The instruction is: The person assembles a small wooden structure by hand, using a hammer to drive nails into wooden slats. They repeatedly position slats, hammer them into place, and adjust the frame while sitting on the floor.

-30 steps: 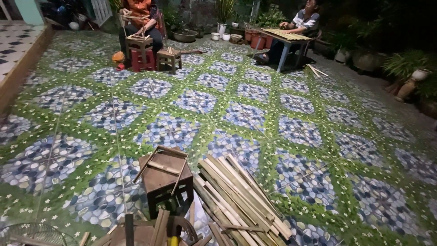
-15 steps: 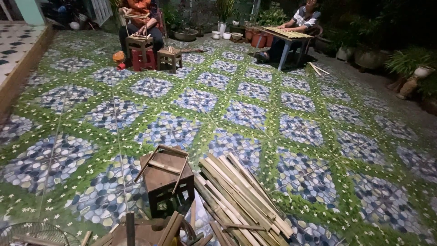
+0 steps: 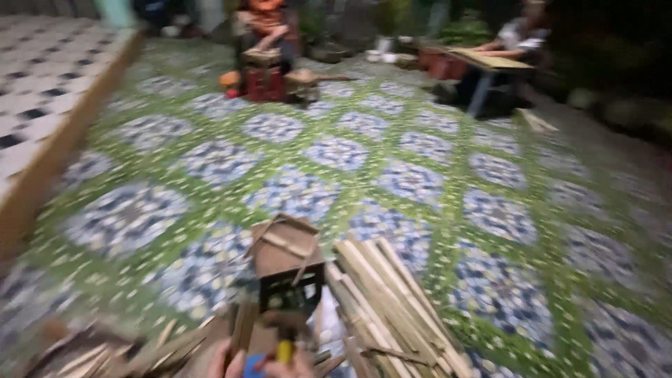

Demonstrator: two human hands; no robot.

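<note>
Peeking in at bottom centre, my hand [image 3: 241, 364] is too blurred to tell its grip; pale split bamboo strips [image 3: 392, 308] lean bundled beside a small brown wooden stool [image 3: 287, 255], within reach.

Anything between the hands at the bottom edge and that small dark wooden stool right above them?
Nothing visible. The hands, gripping something yellow and blue, sit just below the stool. The bamboo slats lie to its right, off that line. Frame is blurred.

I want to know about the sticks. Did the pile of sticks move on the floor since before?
No. The pile of sticks lies right beside the small wooden stool, on the same tile pattern; only the camera swung.
</note>
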